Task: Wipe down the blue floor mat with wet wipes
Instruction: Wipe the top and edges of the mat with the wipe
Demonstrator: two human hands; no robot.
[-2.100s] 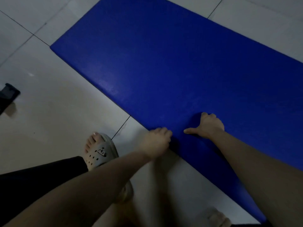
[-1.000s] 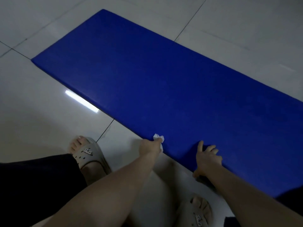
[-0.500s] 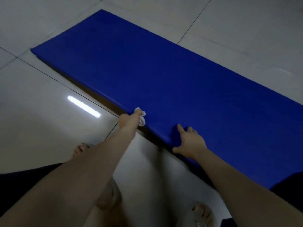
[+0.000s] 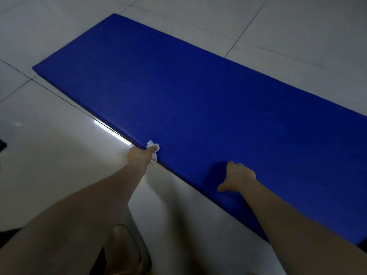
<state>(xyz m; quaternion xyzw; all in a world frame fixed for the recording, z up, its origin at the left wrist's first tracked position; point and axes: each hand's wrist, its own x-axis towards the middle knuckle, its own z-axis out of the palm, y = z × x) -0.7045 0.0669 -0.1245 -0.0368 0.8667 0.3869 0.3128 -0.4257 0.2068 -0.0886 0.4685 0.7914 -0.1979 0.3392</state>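
The blue floor mat (image 4: 198, 100) lies slantwise across the white tiled floor. My left hand (image 4: 139, 156) is at its near long edge and pinches a crumpled white wet wipe (image 4: 153, 148) against that edge. My right hand (image 4: 239, 178) is further right on the same edge. Its fingers are curled on the mat's top and its thumb reaches down over the side of the edge. Both forearms stretch out from the bottom of the view.
My foot in a pale sandal (image 4: 129, 247) stands on the tiles below my left arm. A dark object (image 4: 2, 144) pokes in at the left border. A bright strip of reflected light (image 4: 111, 132) lies beside the mat's near edge.
The mat's near edge, raised off the floor half a second ago, now sits lower. Both hands stay on that edge, the left still with the wipe.
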